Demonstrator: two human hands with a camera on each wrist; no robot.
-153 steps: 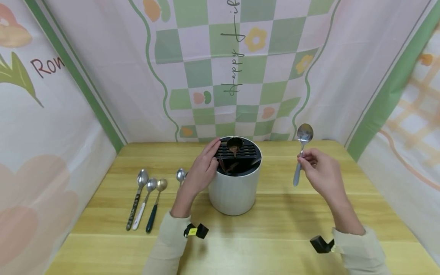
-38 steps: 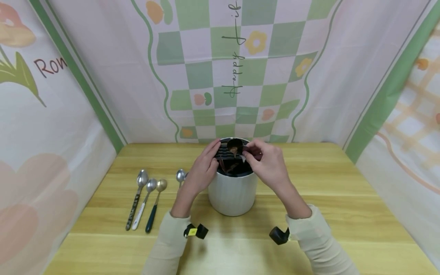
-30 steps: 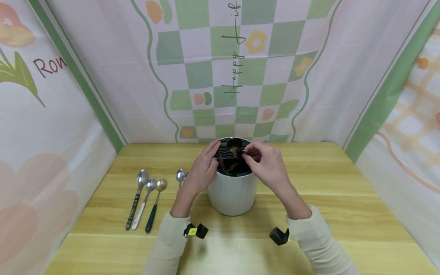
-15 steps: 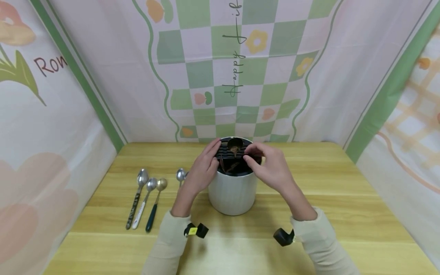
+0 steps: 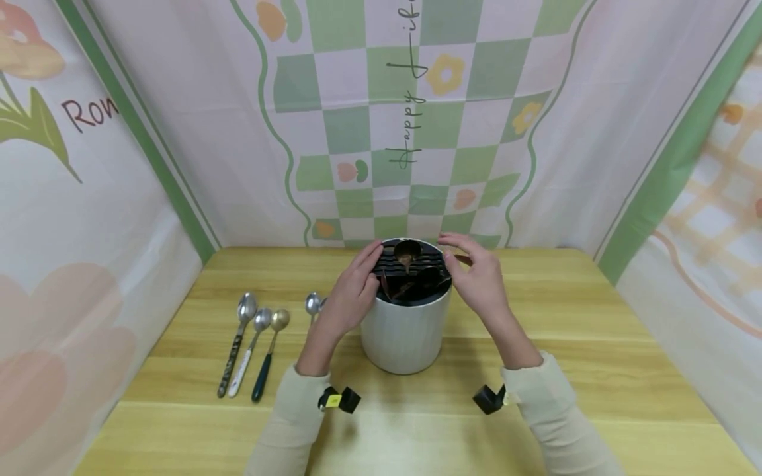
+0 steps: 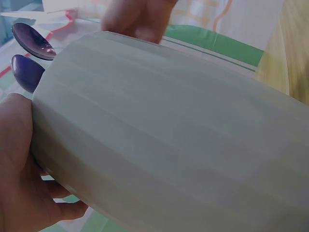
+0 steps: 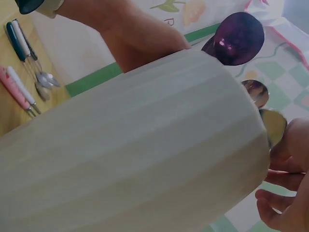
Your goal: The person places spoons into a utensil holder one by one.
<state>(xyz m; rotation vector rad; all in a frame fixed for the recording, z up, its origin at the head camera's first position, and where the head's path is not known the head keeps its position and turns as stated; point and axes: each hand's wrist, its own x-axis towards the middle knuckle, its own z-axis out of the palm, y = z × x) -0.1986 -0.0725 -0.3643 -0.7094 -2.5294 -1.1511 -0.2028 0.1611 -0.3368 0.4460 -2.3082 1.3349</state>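
A white ribbed utensil holder (image 5: 405,337) with a black slotted insert (image 5: 389,266) stands upright mid-table. My left hand (image 5: 348,291) holds its left side, with the thumb at the rim; in the left wrist view the fingers curve round the wall. My right hand (image 5: 476,274) is at the right rim, thumb and fingers apart and loosely bent, with no spoon between them. One spoon bowl (image 5: 407,251) shows upright in the insert, and a darker spoon bowl (image 5: 430,276) sits nearer its right side. In the right wrist view a gold-tinted spoon bowl (image 7: 273,126) is close to my right fingers.
On the left lie a spoon with a black patterned handle (image 5: 232,360), one with a white handle (image 5: 241,373) and one with a dark green handle (image 5: 262,377). Another spoon (image 5: 313,303) and its neighbour are partly hidden by my left forearm. Patterned cloth walls enclose the table.
My right hand brought a spoon with a grey-blue handle from the right to the holder and let go. The hand then shifted to the right rim. My left hand stayed put.
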